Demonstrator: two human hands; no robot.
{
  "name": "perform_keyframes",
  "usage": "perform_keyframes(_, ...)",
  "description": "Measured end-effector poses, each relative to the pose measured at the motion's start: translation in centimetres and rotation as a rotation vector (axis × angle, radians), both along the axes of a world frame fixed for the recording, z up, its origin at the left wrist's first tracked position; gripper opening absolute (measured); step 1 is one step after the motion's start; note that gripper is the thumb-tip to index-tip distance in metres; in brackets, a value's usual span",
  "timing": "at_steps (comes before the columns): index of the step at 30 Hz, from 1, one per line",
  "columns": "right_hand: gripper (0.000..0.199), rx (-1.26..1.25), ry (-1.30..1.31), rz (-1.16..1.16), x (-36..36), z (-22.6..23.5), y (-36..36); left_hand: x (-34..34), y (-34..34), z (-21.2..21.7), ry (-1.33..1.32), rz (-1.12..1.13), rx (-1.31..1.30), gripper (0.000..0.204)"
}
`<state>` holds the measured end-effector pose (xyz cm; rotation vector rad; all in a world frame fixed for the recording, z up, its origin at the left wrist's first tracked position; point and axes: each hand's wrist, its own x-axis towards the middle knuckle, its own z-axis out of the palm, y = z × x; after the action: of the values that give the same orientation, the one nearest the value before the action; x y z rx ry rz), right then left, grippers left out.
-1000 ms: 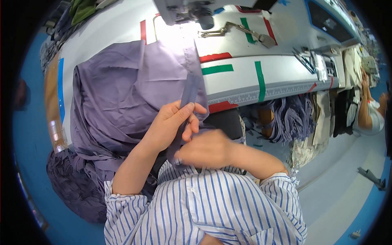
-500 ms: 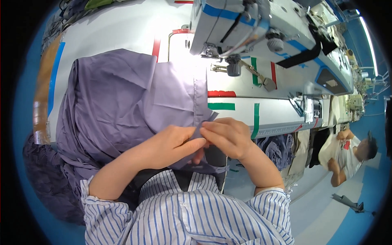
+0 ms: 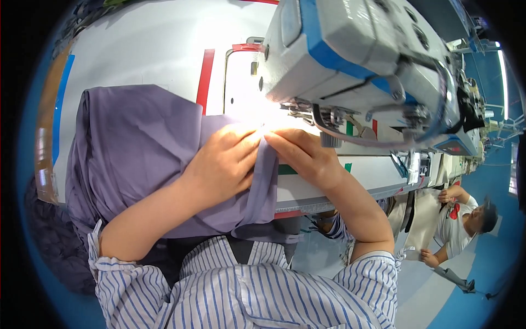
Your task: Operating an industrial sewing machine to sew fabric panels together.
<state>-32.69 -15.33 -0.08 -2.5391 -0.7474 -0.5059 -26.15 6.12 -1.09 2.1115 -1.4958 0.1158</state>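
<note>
Where a white table [image 3: 153,49] fills the upper left, marked with red, blue and green tape strips, a large grey-and-blue sewing machine [image 3: 356,60] reaches in from the upper right, its head hanging over a brightly lit patch of the table. A big piece of purple cloth [image 3: 131,159] lies spread over the table's left half and spills off the near edge toward the person's lap. It looks light, soft and limp, likely to slide and crease easily, so it seems best held by a folded edge, close to the needle. One narrow folded strip of it runs up between the hands to the machine's foot. The left hand [image 3: 222,164] rests flat on the cloth, fingers curled over the fold, pressing it down. The right hand [image 3: 304,153] pinches the strip's tip, fingertips meeting the left hand's just before the needle. Both forearms rise from striped sleeves [image 3: 131,285]. Another person [image 3: 466,219] sits far right.
</note>
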Motion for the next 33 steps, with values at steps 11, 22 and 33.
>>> perform_keyframes(11, 0.031, 0.061, 0.105, 0.016, 0.9, 0.4, 0.0, -0.5, 0.5, 0.6, 0.021, 0.055, 0.011, 0.044)
perform_keyframes(22, 0.027, 0.018, 0.128, -0.044, 0.5, -1.0, -0.1, -0.6, 0.6, 0.8, 0.069, 0.066, 0.000, 0.041)
perform_keyframes(33, 0.028, 0.006, 0.121, -0.033, 0.4, -0.8, -0.3, 0.1, 0.8, 1.3, 0.167, 0.071, 0.036, 0.058)
